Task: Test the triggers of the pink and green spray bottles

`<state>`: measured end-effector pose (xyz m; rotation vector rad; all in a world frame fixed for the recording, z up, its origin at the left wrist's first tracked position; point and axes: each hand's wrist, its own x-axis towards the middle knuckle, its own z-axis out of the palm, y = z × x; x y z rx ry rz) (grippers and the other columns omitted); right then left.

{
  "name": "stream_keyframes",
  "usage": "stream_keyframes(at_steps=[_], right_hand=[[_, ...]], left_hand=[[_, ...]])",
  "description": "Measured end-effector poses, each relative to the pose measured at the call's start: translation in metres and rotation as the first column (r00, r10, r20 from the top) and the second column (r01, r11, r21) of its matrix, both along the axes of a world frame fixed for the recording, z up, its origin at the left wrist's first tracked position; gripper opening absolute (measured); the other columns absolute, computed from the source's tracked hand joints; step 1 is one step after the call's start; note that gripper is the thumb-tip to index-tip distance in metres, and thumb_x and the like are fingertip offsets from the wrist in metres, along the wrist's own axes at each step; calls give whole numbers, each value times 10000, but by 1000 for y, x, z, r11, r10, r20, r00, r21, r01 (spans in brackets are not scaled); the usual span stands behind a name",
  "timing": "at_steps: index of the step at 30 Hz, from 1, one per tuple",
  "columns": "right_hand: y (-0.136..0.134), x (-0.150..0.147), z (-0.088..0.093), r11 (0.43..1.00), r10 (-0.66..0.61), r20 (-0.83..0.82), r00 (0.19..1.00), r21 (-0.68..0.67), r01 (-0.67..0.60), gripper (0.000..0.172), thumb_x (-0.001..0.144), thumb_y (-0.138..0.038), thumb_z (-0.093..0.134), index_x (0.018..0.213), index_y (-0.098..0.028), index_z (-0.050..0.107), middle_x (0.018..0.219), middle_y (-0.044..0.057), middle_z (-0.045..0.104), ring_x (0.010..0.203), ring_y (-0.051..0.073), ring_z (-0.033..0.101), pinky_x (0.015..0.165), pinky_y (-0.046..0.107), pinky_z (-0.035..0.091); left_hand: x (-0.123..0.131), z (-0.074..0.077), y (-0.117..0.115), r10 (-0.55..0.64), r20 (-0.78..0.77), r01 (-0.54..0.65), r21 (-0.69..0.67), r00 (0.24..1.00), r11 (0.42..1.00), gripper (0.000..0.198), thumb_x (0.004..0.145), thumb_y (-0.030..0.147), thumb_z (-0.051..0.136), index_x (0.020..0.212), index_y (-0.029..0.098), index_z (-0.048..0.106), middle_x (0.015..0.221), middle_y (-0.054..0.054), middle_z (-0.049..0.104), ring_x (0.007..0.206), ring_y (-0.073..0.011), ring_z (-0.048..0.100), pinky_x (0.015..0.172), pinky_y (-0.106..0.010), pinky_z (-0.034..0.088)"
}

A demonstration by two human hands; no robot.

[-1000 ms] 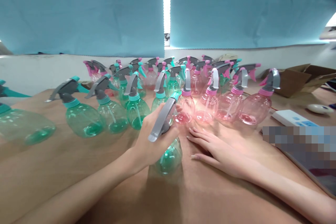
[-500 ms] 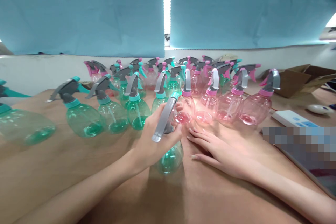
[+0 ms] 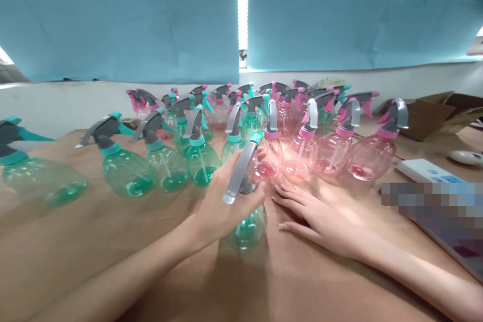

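Observation:
My left hand point(image 3: 222, 193) is wrapped round the neck of a green spray bottle point(image 3: 247, 231) with a grey and teal trigger head. The bottle stands upright in front of me, and part of its neck is hidden by the fingers. To its right, my right hand point(image 3: 307, 214) lies flat on the brown table point(image 3: 181, 282), fingers stretched out and holding nothing. Just beyond those fingertips stands a row of pink spray bottles point(image 3: 300, 156). Green spray bottles point(image 3: 202, 161) line up beyond and to the left of my left hand.
More pink and green spray bottles crowd behind the front row. At the right are an open cardboard box point(image 3: 426, 115), a white computer mouse point(image 3: 466, 157), a white box point(image 3: 422, 168) and a blurred-out flat item. Blue blinds point(image 3: 121, 20) hang at the back.
The whole view has shifted slightly, so everything sits a little further right. Both hands keep their places, the left still round the green spray bottle and the right flat on the table.

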<state>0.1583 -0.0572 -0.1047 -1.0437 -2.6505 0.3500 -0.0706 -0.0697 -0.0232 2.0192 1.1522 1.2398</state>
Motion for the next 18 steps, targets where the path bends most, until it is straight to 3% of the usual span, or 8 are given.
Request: stream_keyframes(at_steps=[7, 11, 15, 18], right_hand=[[0, 1, 1, 1000, 13, -63, 998, -9, -13, 592, 977, -544, 477, 1466, -209, 475, 1572, 97, 376, 1434, 308, 359, 1180, 509, 303], [0, 0, 0, 1000, 6, -58, 998, -21, -7, 604, 983, -543, 464, 1471, -188, 466, 1565, 102, 388, 1443, 302, 344, 1192, 501, 281], [1, 1, 0, 1000, 10, -60, 998, -28, -11, 604, 979, -547, 472, 1470, -196, 468, 1559, 98, 402, 1448, 296, 335, 1199, 501, 264], [1, 1, -1, 999, 15, -67, 998, -29, -17, 598, 980, -541, 476, 1470, -199, 467, 1576, 96, 369, 1457, 294, 316, 1202, 500, 255]], left_hand=[[-5, -3, -3, -54, -8, 54, -28, 999, 998, 482, 828, 175, 598, 1304, 177, 520, 1198, -86, 618, 729, -118, 575, 646, -272, 529], [-5, -6, -2, -39, -11, 39, -23, 999, 999, 461, 841, 198, 581, 1295, 159, 516, 1105, -86, 638, 690, -118, 555, 628, -278, 524], [-5, -9, 0, -4, -37, 5, 16, 999, 1000, 429, 834, 189, 566, 1261, 177, 532, 1206, -108, 617, 691, -113, 560, 614, -272, 511], [-6, -11, 1, -2, -49, 3, 38, 999, 999, 439, 842, 189, 564, 1279, 207, 520, 1167, -81, 629, 700, -111, 563, 627, -265, 507]])
